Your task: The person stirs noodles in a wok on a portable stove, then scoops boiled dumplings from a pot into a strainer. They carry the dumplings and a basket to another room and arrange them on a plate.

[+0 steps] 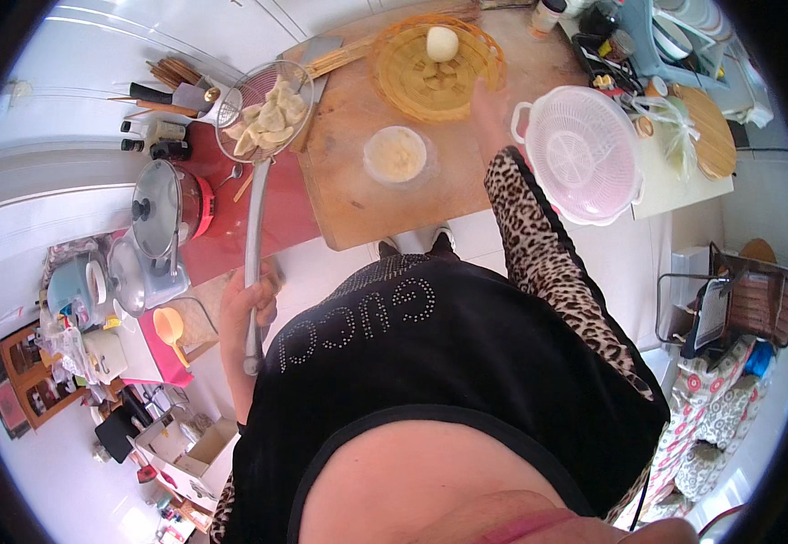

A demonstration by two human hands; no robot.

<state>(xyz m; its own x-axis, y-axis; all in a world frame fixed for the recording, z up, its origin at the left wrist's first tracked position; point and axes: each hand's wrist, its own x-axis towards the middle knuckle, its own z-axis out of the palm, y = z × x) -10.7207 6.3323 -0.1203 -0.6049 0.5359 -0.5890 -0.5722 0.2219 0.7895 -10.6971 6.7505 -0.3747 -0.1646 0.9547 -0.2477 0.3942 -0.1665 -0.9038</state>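
Note:
My left hand [247, 302] is closed around the long metal handle of a wire strainer [260, 211]. Several pale dumplings [273, 115] lie in its basket, above the left edge of a wooden board [366, 217]. At the right rim of a round woven tray [394, 88], my blurred right hand [490, 112] reaches forward; whether its fingers grip the rim cannot be told. One white ball, perhaps dough, [442, 44] sits near the tray's far side. On the board nearer me stands a bowl [396, 155] with pale contents. A white plastic colander [581, 153] is to the right of my right hand.
A lidded pot [163, 207] stands left on the red tabletop [251, 234], near bottles and a holder with knives and chopsticks [220, 105]. At the right are a dish rack [679, 47], a bagged green item [680, 139] and a round wooden board [710, 136].

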